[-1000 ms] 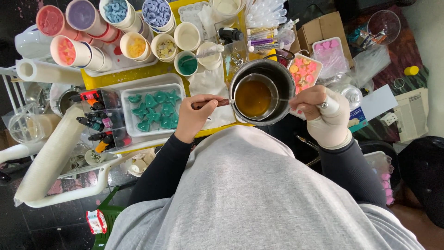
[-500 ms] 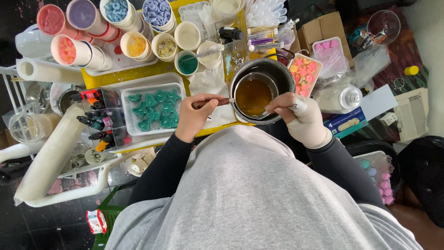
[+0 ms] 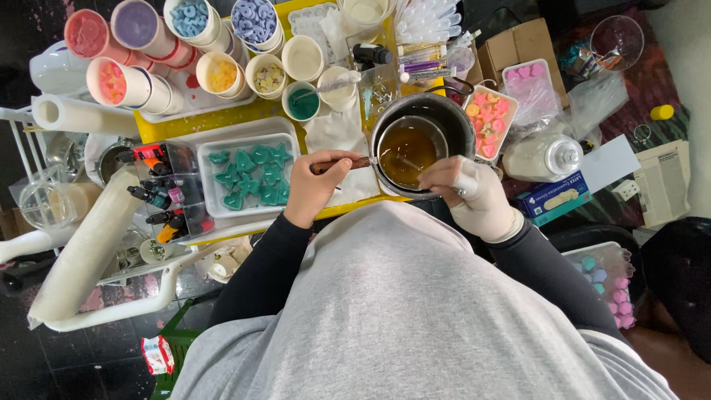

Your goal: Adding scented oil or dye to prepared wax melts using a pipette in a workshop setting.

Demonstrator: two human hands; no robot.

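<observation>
My left hand (image 3: 316,184) grips the dark wooden handle (image 3: 354,164) of a small metal pan (image 3: 411,152) filled with amber liquid. The pan rests inside a larger dark pot (image 3: 452,118). My right hand (image 3: 468,194), in a pale glove, holds a thin stirring stick (image 3: 409,162) whose tip dips into the liquid. A white tray of teal shaped pieces (image 3: 249,176) lies just left of my left hand.
Several cups of coloured pieces (image 3: 111,80) stand at the back on a yellow surface (image 3: 222,118). Small dye bottles (image 3: 159,200) sit left of the tray. A mould with pink and orange pieces (image 3: 490,122), a plastic jar (image 3: 548,155) and a blue glove box (image 3: 554,198) lie right.
My right hand has moved left and closer to the pan's near rim, with the stick now in the liquid. The left hand has kept its hold on the handle.
</observation>
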